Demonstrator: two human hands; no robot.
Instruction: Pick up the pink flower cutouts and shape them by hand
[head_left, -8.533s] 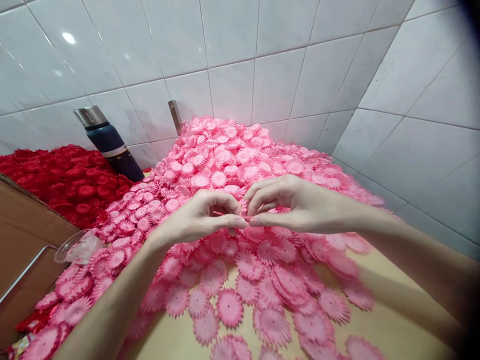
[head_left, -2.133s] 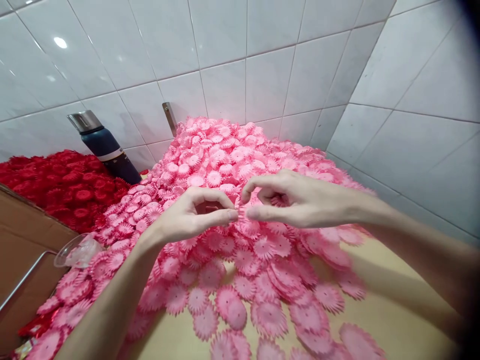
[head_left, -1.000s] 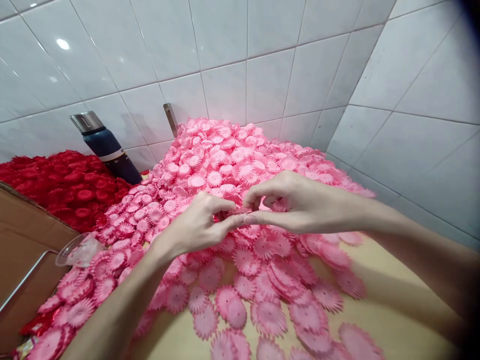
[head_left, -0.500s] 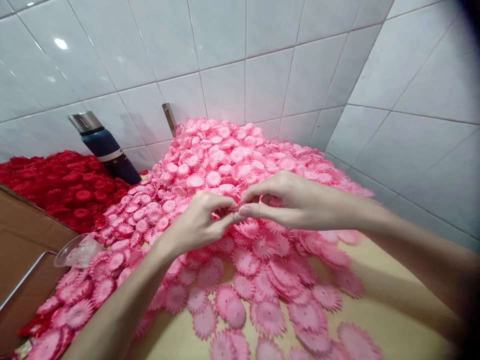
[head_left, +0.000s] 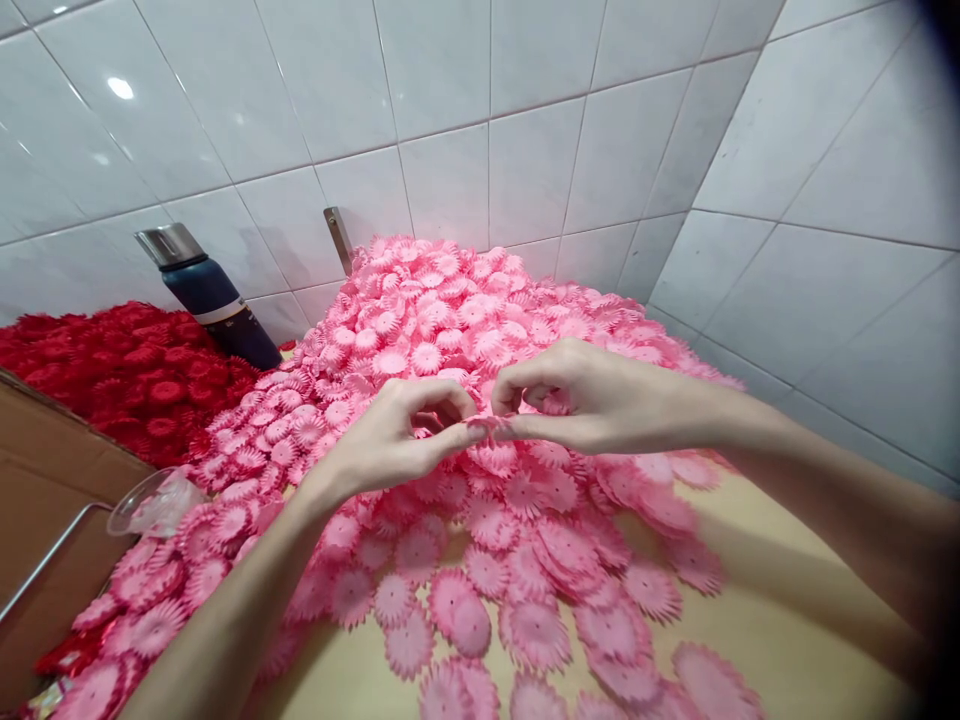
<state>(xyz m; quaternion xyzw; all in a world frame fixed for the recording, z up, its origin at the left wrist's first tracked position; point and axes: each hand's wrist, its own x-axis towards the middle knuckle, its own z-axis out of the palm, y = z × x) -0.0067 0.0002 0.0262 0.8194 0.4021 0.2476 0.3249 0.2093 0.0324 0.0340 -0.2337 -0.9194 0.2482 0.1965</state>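
Note:
My left hand (head_left: 409, 425) and my right hand (head_left: 566, 400) meet over a heap of pink flower-shaped discs (head_left: 442, 310). Between the two thumb tips is a small pink flower-shaped disc (head_left: 491, 426), mostly covered by the fingers. Both hands are closed in a pinch on it, fingers curled above the thumbs. The discs in the heap have notched, fringed edges and a tiny mark at the centre. Below my hands, loose discs (head_left: 536, 635) lie scattered on the pale yellow tabletop (head_left: 780, 610).
A dark blue bottle (head_left: 214, 300) with a steel cap leans in view at the left, beside a heap of red discs (head_left: 120, 370). A cardboard box (head_left: 60, 480) and a clear plastic cup (head_left: 154, 503) are at the left edge. Tiled walls (head_left: 442, 70) close off the back and right.
The fingertips, which were together, have drawn slightly apart above the thumbs. The index fingers have lifted and curled, and more of the pink disc between the thumbs shows.

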